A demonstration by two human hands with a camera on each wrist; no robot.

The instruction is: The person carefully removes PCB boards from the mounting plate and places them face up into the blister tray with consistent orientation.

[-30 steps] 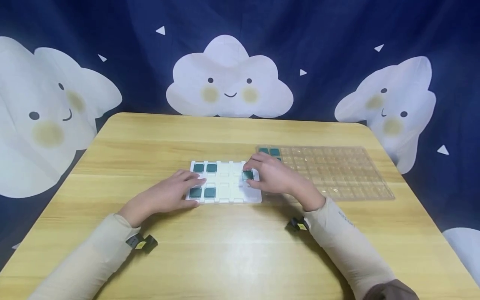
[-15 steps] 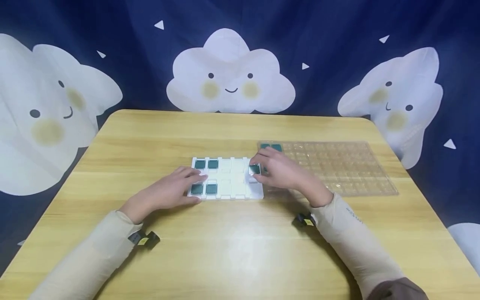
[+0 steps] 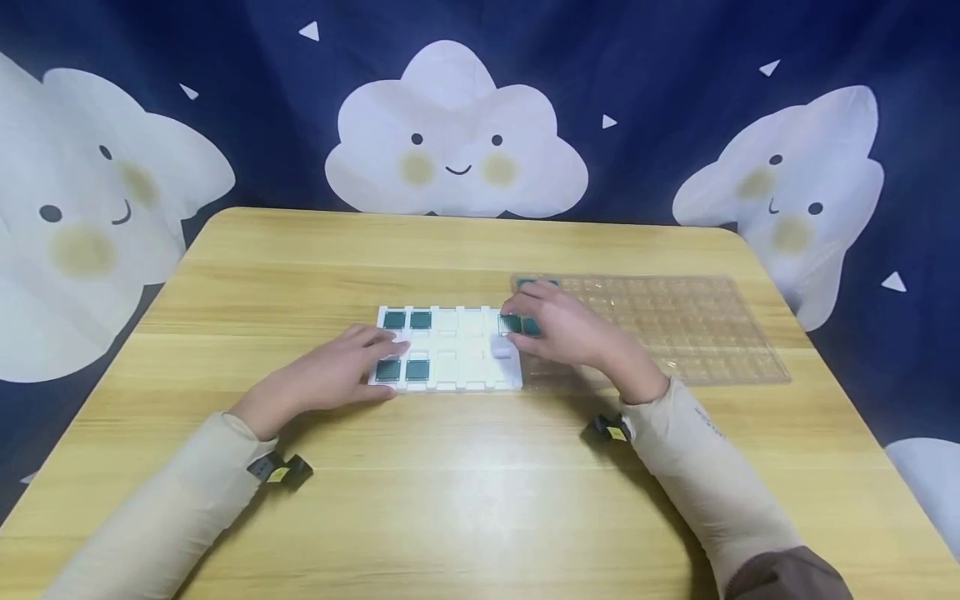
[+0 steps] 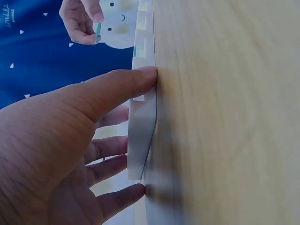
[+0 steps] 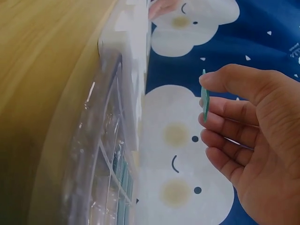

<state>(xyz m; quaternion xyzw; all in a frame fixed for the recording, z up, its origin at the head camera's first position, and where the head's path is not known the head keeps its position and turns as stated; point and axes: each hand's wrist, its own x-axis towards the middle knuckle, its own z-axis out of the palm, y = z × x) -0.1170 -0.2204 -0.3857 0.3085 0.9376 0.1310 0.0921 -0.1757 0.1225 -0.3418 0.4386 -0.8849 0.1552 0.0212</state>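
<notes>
Thumb and fingers of my right hand point(image 3: 558, 329) pinch a square green chip point(image 3: 509, 324) with a fine dotted pattern, above the right end of a white tray point(image 3: 447, 358). The right wrist view shows this chip point(image 5: 205, 98) edge-on between thumb and fingertips, clear of both trays. My left hand point(image 3: 330, 371) rests at the tray's left end, fingers extended over it and thumb point(image 4: 140, 77) against its near edge. Four-sided pockets fill the white tray; green chips point(image 3: 417, 370) sit in several on the left, partly covered by my fingers.
A clear plastic tray point(image 3: 675, 329) with many pockets lies right of the white one. Green chips point(image 3: 532, 326) sit in its left pockets, partly behind my right hand. The wooden table point(image 3: 450, 500) ends at a blue cloud-print curtain point(image 3: 637, 50).
My right hand has shifted right and a little away with the chip, toward the clear tray. My left hand stays on the white tray. The head view has tilted slightly.
</notes>
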